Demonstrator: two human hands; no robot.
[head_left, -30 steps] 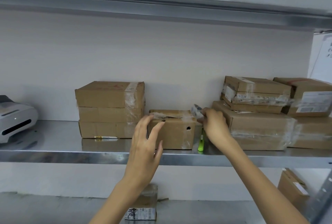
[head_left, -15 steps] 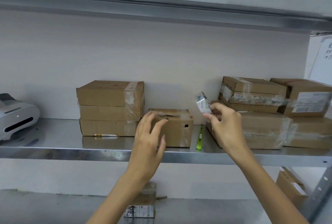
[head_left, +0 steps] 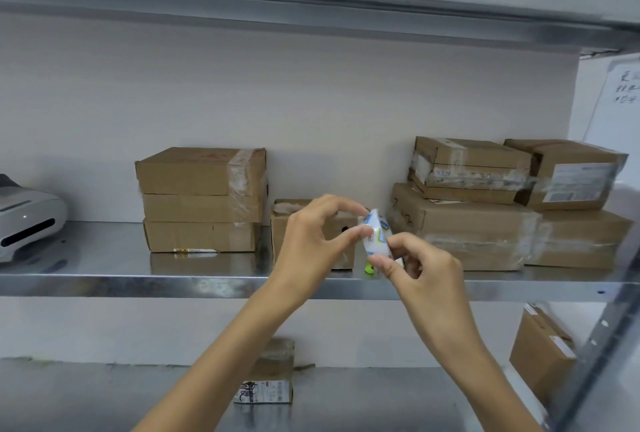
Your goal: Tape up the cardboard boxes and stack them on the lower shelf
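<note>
Both hands hold a small white packet (head_left: 375, 234) with blue and green print in front of the middle shelf. My left hand (head_left: 317, 241) pinches its upper left edge between thumb and fingers. My right hand (head_left: 420, 269) pinches its lower end. Behind them a small brown cardboard box (head_left: 280, 234) with a torn top stands on the middle shelf (head_left: 104, 279). A green pen-like tool (head_left: 367, 269) lies beside that box, mostly hidden by my fingers. On the lower shelf (head_left: 86, 397) stands a small taped box (head_left: 272, 376) with a label.
A stack of three taped boxes (head_left: 201, 199) sits left of the small box. Several taped boxes (head_left: 485, 210) are piled at the right. A white label printer (head_left: 24, 220) sits at far left. Another box (head_left: 540, 352) leans at the lower right by a shelf post (head_left: 599, 345).
My right hand lifted the packet from beside the small box and drew it toward me. My left hand moved right from in front of the box and took hold of the packet.
</note>
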